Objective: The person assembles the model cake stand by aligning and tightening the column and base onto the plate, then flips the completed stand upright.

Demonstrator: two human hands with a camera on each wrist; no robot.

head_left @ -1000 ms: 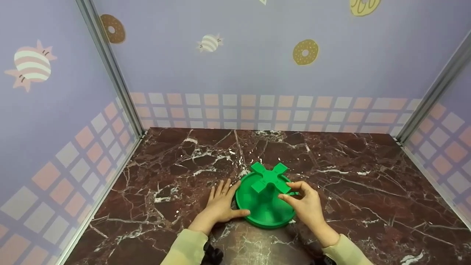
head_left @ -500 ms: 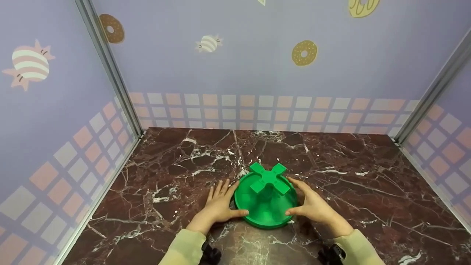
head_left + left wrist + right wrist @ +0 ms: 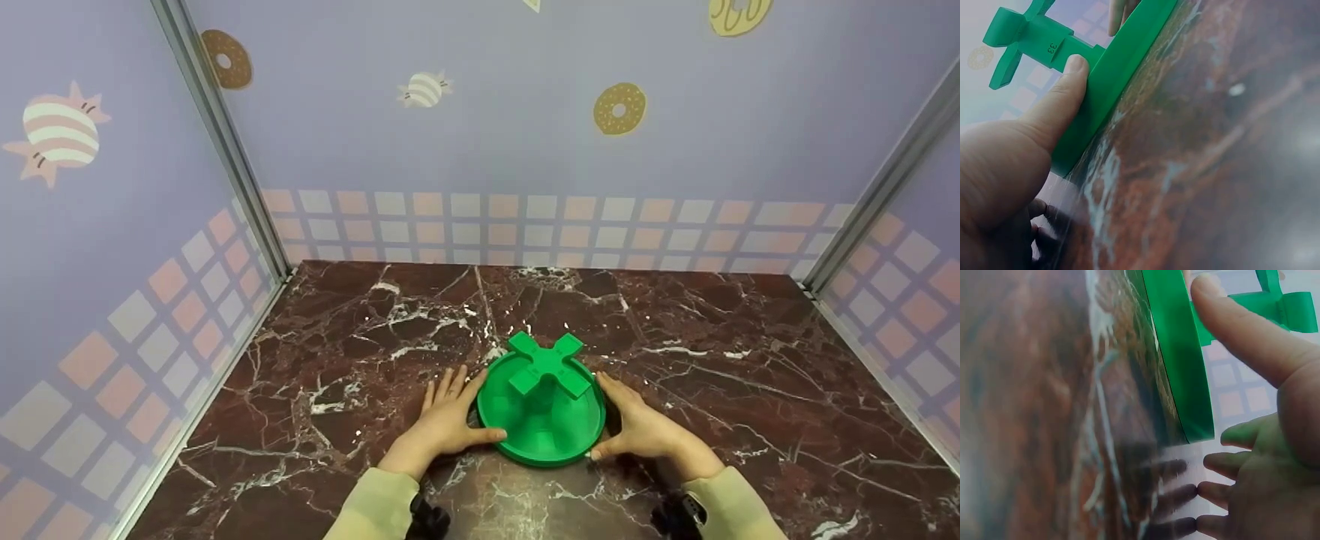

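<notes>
A round green dish point(image 3: 546, 448) stands on the marble-patterned table, with a shallow raised rim. Above it sits a green four-armed cross point(image 3: 550, 360), carried on a central post point(image 3: 1044, 42) marked "33". My left hand point(image 3: 447, 421) lies along the dish's left side, fingers straight and spread. Its thumb point(image 3: 1067, 87) rests on the rim. On the opposite side, my right hand point(image 3: 643, 429) is spread beside the dish, fingers extended, thumb near the front right of the rim. In the right wrist view that thumb point(image 3: 1241, 329) overlaps the dish wall point(image 3: 1179, 354).
The dark red, white-veined table point(image 3: 360, 450) is enclosed by a lilac back wall point(image 3: 480, 135) and side walls with candy and doughnut prints. Metal posts point(image 3: 225, 142) stand at the back corners. Small white flecks lie behind the dish.
My right hand has left the cross arm it was touching, moved down to the dish's right rim, then eased slightly outward. The left hand has stayed in place.
</notes>
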